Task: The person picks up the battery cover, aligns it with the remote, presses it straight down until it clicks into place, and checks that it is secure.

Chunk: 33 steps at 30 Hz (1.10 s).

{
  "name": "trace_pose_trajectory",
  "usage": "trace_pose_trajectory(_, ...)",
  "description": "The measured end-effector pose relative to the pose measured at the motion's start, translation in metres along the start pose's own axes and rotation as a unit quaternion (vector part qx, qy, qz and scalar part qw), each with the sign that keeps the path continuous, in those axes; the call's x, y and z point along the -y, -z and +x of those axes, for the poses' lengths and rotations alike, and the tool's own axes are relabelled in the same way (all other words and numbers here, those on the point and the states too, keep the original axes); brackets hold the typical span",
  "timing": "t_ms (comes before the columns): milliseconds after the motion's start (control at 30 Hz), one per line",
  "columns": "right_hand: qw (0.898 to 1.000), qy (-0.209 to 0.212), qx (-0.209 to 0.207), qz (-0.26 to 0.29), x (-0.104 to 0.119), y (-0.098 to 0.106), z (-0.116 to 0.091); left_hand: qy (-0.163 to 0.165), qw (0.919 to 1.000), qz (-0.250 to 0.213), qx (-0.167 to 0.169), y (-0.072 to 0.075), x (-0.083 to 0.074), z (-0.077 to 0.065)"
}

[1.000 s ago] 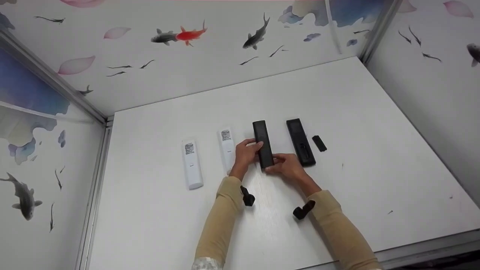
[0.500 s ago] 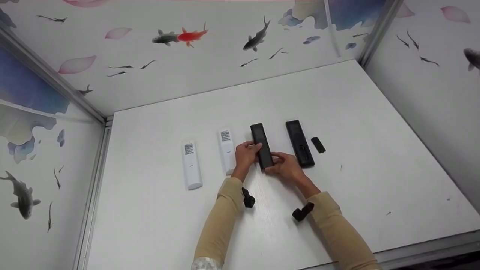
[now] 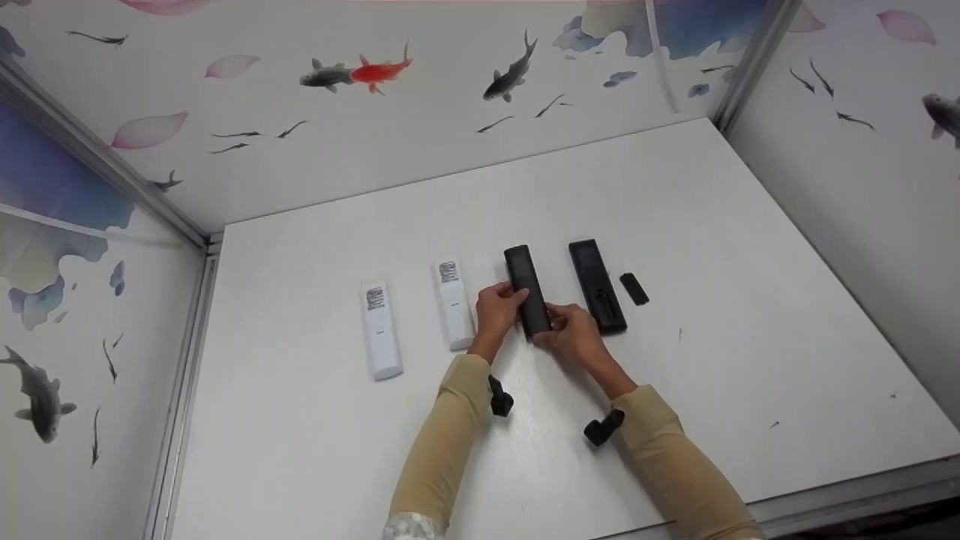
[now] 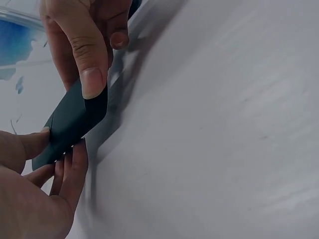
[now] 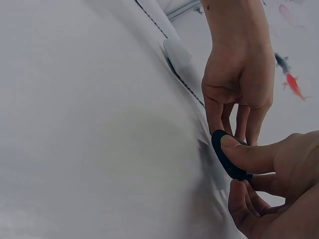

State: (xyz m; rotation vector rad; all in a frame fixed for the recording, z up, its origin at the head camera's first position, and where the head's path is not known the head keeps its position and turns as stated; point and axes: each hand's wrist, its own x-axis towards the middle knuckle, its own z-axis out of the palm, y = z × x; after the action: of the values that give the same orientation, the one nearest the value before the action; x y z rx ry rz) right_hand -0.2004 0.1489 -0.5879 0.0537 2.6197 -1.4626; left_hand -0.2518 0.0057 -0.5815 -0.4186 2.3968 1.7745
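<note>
Both hands hold a black remote control [image 3: 528, 281] over the white table, its plain side turned up in the head view. My left hand [image 3: 496, 313] grips it along the left edge, thumb on top and fingers underneath. At the near end, my right hand [image 3: 576, 335] pinches it between thumb and fingers. The left wrist view shows the left hand [image 4: 37, 189] below and the right hand [image 4: 82, 40] above, with the remote slanting between them. In the right wrist view, the right thumb lies along the remote's end.
To the right lies a second black remote [image 3: 587, 270] with its battery compartment uncovered, beside a small black battery cover [image 3: 634, 289]. Two white remotes, a nearer one [image 3: 454, 319] and a farther one [image 3: 384, 345], lie to the left. Printed panels [image 3: 420, 142] enclose the white table [image 3: 300, 435].
The held remote has shifted slightly towards me and changed its tilt a little. My left hand has moved slightly right, showing more of the nearer white remote. Both hands keep their hold.
</note>
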Motion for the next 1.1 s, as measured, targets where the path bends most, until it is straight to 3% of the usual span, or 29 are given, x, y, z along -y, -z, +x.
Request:
trace_pose_trajectory(267,1.0,0.004,-0.011,-0.018,0.0,-0.001,0.001,-0.021,0.9986,0.049,0.001,-0.004,-0.001,0.001)
trace_pose_trajectory(567,1.0,0.003,-0.001,0.005,-0.002,-0.002,0.0,-0.062,0.9925,0.104,-0.01,-0.007,0.004,0.002)
trace_pose_trajectory(733,1.0,0.009,-0.009,-0.003,-0.002,-0.005,-0.001,-0.064,0.9928,0.1,-0.019,-0.006,0.005,-0.001)
trace_pose_trajectory(933,1.0,0.011,-0.025,-0.001,-0.002,-0.006,-0.004,-0.053,0.9968,0.06,-0.008,-0.005,0.006,-0.006)
trace_pose_trajectory(1100,0.999,0.016,-0.029,0.003,-0.002,-0.008,-0.004,-0.055,0.9958,0.073,-0.012,-0.003,0.007,-0.009)
